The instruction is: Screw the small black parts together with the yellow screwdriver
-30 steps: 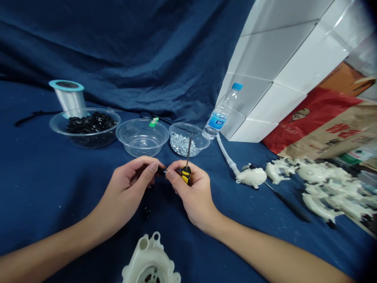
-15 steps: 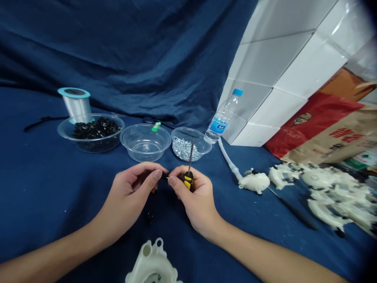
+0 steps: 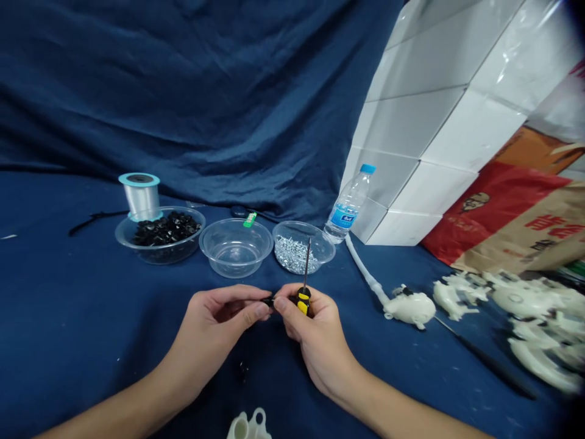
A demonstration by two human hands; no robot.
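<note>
My left hand (image 3: 219, 326) pinches a small black part (image 3: 267, 301) between thumb and fingertips. Close against it, my right hand (image 3: 315, 335) is wrapped round a yellow and black screwdriver (image 3: 304, 300), whose thin shaft points up. The right thumb and forefinger meet at the black part; whether they hold a screw there is too small to tell. Below the hands a small dark piece (image 3: 244, 371) lies on the blue cloth (image 3: 183, 341). A cream plastic housing (image 3: 249, 425) shows in part at the bottom edge.
Clear bowls hold black parts (image 3: 167, 231) and silver screws (image 3: 295, 255); a third bowl (image 3: 236, 250) stands between them. Behind are a spool (image 3: 141, 198) and a bottle (image 3: 350, 207). To the right lie cream parts (image 3: 411, 308), a black-handled tool (image 3: 493, 366), white boxes (image 3: 415, 122) and a bag (image 3: 498, 213).
The view has tilted upward and shifted left, so everything sits lower and further right in it, and less of the cream housing shows. Both hands keep nearly the same hold, close together.
</note>
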